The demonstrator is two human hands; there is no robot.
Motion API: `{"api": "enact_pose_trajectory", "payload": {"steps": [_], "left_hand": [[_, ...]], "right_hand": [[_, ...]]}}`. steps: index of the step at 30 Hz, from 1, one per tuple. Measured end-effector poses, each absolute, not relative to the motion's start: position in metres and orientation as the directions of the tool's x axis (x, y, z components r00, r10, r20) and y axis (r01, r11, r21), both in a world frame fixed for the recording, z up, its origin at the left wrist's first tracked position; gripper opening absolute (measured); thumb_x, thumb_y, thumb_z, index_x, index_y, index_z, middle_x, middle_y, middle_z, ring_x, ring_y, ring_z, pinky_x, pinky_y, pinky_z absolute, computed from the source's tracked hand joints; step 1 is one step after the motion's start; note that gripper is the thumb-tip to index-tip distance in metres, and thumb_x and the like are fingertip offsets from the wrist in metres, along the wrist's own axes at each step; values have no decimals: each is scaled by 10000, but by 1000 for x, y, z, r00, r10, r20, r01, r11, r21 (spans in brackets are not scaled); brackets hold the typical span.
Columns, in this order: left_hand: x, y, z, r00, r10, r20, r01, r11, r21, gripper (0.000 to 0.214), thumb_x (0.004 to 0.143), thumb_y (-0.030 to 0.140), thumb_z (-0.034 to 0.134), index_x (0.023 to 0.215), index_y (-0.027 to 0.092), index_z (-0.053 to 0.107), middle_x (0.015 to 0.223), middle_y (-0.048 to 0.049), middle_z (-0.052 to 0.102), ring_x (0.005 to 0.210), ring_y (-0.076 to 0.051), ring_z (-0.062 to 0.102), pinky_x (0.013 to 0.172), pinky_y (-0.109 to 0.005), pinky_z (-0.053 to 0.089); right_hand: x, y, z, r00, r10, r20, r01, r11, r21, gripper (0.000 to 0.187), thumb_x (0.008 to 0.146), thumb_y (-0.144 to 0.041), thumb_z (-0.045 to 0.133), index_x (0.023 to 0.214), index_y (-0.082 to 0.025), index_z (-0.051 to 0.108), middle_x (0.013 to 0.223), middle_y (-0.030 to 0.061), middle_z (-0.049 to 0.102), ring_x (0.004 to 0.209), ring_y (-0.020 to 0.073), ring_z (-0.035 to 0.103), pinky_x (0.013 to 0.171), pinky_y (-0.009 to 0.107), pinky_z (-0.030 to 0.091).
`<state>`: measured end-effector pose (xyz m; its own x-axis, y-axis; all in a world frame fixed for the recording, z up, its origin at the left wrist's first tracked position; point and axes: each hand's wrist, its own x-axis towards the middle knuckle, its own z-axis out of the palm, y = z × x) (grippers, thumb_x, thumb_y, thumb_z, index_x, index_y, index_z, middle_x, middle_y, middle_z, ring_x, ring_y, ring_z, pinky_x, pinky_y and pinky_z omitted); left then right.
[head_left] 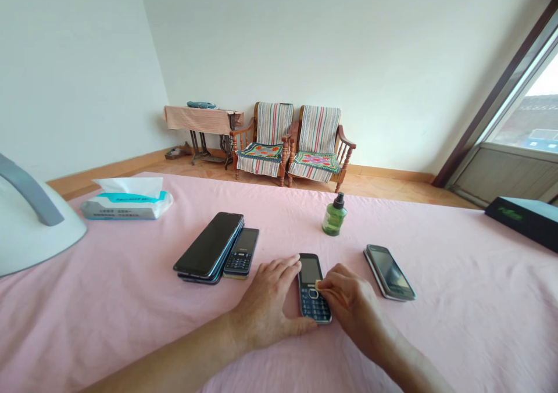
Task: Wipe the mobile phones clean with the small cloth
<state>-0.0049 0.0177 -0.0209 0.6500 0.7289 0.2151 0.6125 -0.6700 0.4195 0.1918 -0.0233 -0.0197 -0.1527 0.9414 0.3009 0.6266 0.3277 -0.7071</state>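
A dark keypad phone (312,288) lies flat on the pink tablecloth (131,300) in front of me. My left hand (268,303) rests beside it on the left, fingers stretched along its edge and thumb at its near corner. My right hand (349,303) sits at the phone's right side, fingertips pinched over the keys on a small pale thing I cannot make out.
A stack of dark smartphones (209,246) and a keypad phone (242,252) lie to the left, a touchscreen phone (389,272) to the right. A green bottle (334,214), a tissue pack (127,202), a white appliance (30,218), a dark box (525,218) ring the table. Two chairs (292,143) stand behind.
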Motion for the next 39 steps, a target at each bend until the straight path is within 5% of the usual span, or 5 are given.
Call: {"api": "enact_pose_trajectory", "payload": {"steps": [7, 13, 19, 39], "left_hand": [[-4, 17, -16, 652, 738, 175, 634, -657, 407, 868, 673, 666, 661, 1335, 150, 437, 1436, -165, 388, 1303, -330, 366, 1062, -495, 300], [-5, 17, -18, 651, 733, 195, 625, -664, 410, 850, 682, 654, 660, 1342, 172, 424, 1437, -148, 392, 1304, -321, 367, 1059, -505, 300], [-4, 16, -16, 654, 734, 184, 626, -662, 411, 860, 660, 604, 710, 1332, 145, 431, 1429, -161, 399, 1295, -320, 380, 1058, -500, 307], [-4, 17, -17, 650, 730, 210, 610, -667, 429, 804, 645, 493, 765, 1309, 169, 449, 1407, -148, 431, 1278, -320, 398, 1045, -492, 319]], "right_hand": [[197, -35, -13, -305, 933, 189, 662, 351, -662, 268, 852, -107, 489, 630, -173, 624, 718, 2, 531, 633, 108, 551, 553, 215, 388], [189, -29, -12, -223, 939, 260, 749, 336, -571, 284, 867, -59, 440, 699, -169, 641, 774, 16, 521, 672, 115, 548, 605, 229, 403], [193, -38, -5, -296, 940, 170, 737, 338, -585, 290, 813, 1, 460, 597, -165, 561, 726, -8, 497, 640, 94, 532, 569, 208, 376], [173, -37, -5, -274, 942, 193, 741, 335, -581, 274, 866, -35, 473, 669, -160, 617, 791, 24, 538, 740, 133, 531, 656, 233, 401]]}}
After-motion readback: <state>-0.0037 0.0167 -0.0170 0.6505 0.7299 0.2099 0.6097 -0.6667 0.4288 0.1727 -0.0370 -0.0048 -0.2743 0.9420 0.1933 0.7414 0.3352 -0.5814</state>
